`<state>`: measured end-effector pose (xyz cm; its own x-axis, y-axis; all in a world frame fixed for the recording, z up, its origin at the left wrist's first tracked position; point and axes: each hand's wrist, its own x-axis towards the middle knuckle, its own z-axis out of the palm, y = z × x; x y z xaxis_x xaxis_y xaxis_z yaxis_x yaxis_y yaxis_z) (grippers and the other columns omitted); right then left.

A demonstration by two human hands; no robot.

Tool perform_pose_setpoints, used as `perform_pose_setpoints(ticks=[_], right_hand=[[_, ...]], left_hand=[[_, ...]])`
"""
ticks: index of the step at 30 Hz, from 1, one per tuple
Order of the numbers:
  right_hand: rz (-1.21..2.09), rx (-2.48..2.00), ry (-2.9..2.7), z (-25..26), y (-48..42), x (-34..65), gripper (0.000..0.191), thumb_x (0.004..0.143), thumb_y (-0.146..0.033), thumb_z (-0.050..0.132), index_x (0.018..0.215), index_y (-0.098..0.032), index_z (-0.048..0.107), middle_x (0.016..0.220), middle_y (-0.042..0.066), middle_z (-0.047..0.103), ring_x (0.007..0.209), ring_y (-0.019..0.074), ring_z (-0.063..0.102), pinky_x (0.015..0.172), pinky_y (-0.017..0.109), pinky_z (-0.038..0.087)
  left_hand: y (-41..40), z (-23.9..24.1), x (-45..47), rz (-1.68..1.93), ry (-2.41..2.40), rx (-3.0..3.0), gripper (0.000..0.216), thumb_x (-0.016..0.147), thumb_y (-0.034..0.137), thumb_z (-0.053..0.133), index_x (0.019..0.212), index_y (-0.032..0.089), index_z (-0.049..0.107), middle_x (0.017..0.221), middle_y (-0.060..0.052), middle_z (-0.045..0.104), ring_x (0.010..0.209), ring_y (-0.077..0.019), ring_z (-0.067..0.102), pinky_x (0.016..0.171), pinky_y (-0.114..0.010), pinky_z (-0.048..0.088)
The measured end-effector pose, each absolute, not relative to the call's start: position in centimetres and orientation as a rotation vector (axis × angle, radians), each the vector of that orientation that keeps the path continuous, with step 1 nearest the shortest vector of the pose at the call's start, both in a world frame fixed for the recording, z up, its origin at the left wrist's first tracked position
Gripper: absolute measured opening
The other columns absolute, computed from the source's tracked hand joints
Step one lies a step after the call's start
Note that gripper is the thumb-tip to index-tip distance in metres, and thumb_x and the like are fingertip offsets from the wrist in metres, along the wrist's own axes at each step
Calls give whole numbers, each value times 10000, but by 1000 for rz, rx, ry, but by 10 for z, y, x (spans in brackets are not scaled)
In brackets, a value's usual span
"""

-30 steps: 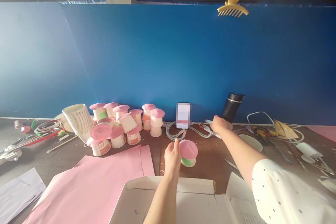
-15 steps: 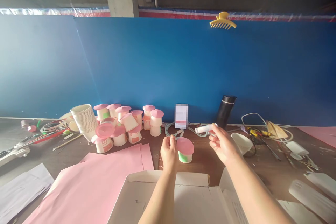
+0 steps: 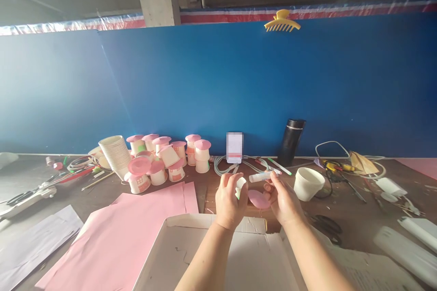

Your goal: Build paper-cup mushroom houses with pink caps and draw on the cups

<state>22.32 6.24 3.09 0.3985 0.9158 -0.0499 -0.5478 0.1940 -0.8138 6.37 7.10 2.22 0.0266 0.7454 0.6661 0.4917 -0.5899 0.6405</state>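
Observation:
My left hand (image 3: 229,199) is closed round a small white paper cup (image 3: 240,186) with green on its side, held above the brown table (image 3: 355,218). The cup's pink round top (image 3: 258,198) tilts toward my right hand (image 3: 282,199). That right hand pinches a white glue stick (image 3: 262,176) between thumb and fingers, lying sideways just above the pink top. Both hands meet over the far flap of an open cardboard box (image 3: 218,254).
A cluster of pink-topped cup houses (image 3: 164,163) and a stack of white cups (image 3: 114,153) lie at the left back. Pink paper (image 3: 136,227) covers the left front. A black flask (image 3: 291,142), a white cup (image 3: 307,183), scissors (image 3: 324,223), cables and pens crowd the right.
My right hand came back from the rear of the table with the glue stick and joined the left. The left hand lifted and tipped the pink-topped cup.

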Motion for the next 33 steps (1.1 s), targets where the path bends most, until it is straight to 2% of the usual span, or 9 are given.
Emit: perform_pose_setpoints(ticks=[4,7,11,13,19,23,28,33], right_hand=[[1086,-867,-478,27,64,221,480,555,-503,976,847,-234,708,740,-50,606,568,75,535,425,176,460],[1098,-862,-532,27,63,217,467,597,-523,953,897,-232,744,759,-47,607,580,73,527,446,176,468],[1112,-881,-609,28,58,211,472,650,-560,912,959,-233,767,678,-46,588,565,93,524,470,199,466],[1116,-896,-642,28,57,209,472,669,-580,892,963,-234,765,636,-46,581,552,109,527,485,224,467],[1214,-880,-659,25,58,204,480,660,-540,914,996,-238,752,609,-55,573,532,104,529,508,224,454],[1217,-880,-681,25,58,202,454,609,-522,943,900,-233,747,644,-38,603,565,121,569,511,231,464],[1195,-864,-726,22,58,203,405,636,-491,940,913,-246,774,723,-18,654,621,129,604,531,230,486],[1255,-816,-686,25,56,203,397,633,-477,946,914,-256,773,761,-14,680,623,121,595,550,238,505]], left_hand=[[72,23,64,1655,1316,2023,221,969,223,493,1107,214,667,1027,-68,670,710,-131,595,700,-261,503],[69,24,63,1612,1290,1989,223,994,258,467,1066,213,674,977,-58,695,674,-124,585,694,-255,488],[67,23,65,1471,1231,1975,279,978,398,539,1155,217,656,967,-45,713,649,-123,582,700,-260,488],[68,21,66,1410,1225,1962,299,961,408,563,1179,222,647,980,-42,714,627,-118,564,694,-262,485],[71,19,68,1392,1152,1958,209,949,334,557,1097,213,643,1020,-61,709,725,-144,600,741,-285,495],[71,18,68,1317,1204,2002,202,970,378,522,1066,222,607,942,-49,680,769,-175,613,720,-291,472],[71,19,67,1249,1301,2030,277,1018,426,408,925,231,582,853,-50,645,729,-194,594,657,-280,405],[69,26,65,1222,1327,1970,413,1009,515,414,765,230,587,693,-27,594,639,-182,547,617,-280,365]])
